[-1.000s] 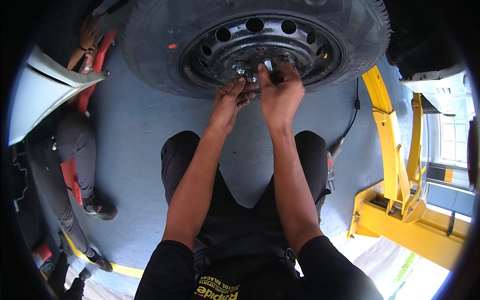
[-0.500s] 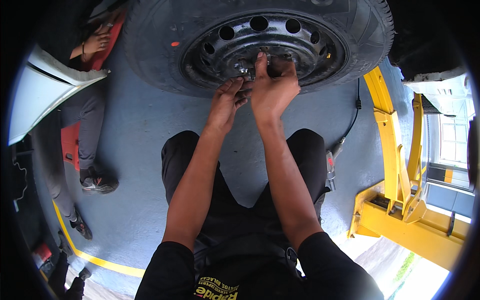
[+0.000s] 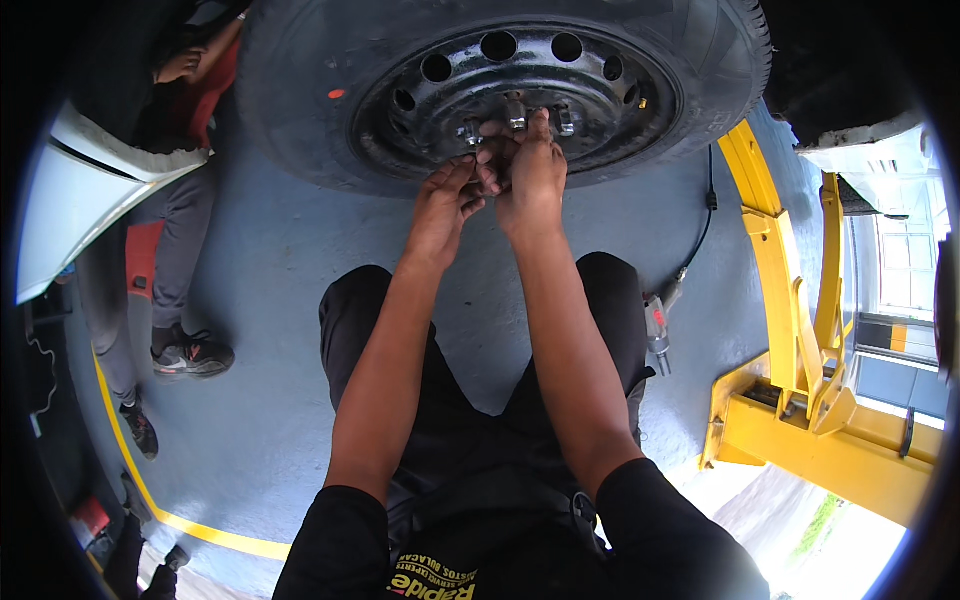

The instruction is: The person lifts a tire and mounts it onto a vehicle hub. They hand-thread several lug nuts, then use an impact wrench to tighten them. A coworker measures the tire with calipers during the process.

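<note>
A black steel wheel (image 3: 590,75) in its tire (image 3: 300,110) is in front of me at the top. Three shiny lug nuts show at its hub: a left one (image 3: 470,132), a top one (image 3: 516,112) and a right one (image 3: 565,122). My left hand (image 3: 445,208) is closed, its thumb and finger pinched just below the left nut. Beside it my right hand (image 3: 530,185) has its fingers curled toward the left hand, low at the hub, and its thumb raised between the top and right nuts. Whatever either hand's fingers hold is hidden.
An air impact wrench (image 3: 657,330) on a hose lies on the floor right of my knee. Yellow lift arms (image 3: 765,240) stand at the right. At the left are a white body panel (image 3: 95,195) and a person's legs and shoe (image 3: 192,355).
My right hand has shifted left and turned, its thumb leaving the top of the hub. The top and right lug nuts, hidden before, now show. My left hand stays near the left nut.
</note>
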Tool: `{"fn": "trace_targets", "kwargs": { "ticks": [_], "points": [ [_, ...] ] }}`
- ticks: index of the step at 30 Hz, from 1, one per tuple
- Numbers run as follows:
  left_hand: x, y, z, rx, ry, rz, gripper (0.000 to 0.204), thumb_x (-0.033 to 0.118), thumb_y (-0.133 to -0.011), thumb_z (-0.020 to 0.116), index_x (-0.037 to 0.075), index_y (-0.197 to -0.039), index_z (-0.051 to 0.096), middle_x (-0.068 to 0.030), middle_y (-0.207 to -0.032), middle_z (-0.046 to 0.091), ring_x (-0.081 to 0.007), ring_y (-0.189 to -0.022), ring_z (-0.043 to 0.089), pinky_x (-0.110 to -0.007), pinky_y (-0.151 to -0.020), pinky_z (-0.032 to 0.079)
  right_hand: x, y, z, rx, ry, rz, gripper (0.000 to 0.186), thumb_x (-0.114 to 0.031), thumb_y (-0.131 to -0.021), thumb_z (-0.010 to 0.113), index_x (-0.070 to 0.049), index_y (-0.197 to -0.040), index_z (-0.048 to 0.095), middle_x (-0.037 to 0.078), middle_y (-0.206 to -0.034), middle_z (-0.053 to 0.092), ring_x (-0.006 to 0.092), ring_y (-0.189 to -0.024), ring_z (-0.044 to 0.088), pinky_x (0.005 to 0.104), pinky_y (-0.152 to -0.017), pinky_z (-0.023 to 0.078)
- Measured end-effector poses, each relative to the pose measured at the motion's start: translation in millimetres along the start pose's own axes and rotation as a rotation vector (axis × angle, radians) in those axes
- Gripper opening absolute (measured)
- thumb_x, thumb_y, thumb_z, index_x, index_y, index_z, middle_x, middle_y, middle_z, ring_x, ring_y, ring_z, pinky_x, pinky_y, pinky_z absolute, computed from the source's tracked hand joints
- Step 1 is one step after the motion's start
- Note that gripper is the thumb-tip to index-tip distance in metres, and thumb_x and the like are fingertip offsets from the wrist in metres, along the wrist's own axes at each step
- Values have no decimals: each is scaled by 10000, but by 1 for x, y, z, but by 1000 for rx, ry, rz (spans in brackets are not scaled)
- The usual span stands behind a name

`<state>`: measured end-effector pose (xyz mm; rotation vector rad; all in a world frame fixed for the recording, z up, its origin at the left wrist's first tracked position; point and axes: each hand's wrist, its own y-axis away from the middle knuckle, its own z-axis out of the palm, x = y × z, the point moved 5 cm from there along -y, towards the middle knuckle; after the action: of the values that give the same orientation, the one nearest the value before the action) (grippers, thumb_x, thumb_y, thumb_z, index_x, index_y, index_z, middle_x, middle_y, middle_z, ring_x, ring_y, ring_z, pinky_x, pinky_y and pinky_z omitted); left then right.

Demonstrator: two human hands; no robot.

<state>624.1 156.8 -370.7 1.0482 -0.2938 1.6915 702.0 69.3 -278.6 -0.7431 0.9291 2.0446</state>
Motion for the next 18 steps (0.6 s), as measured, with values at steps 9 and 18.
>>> {"fn": "trace_targets", "kwargs": {
  "ticks": [9,18],
  "points": [
    [0,1,0,-63,42,29,193,320,-1102,649,140,-1084,718,34,-985,718,-91,-909,648,-297,-893,469,1,4,11,138,305,-168,674,-523,-1176,422,78,-1016,684,142,-707,674,189,-508,576,335,-467,431],
    [12,9,16,57,43,13,221,309,-1102,643,117,-1159,736,33,-1001,720,-90,-936,646,-296,-894,460,-17,18,16,354,776,-754,514,-413,-1139,578,66,-971,657,152,-691,703,215,-552,658,375,-537,513]
  ]
}}
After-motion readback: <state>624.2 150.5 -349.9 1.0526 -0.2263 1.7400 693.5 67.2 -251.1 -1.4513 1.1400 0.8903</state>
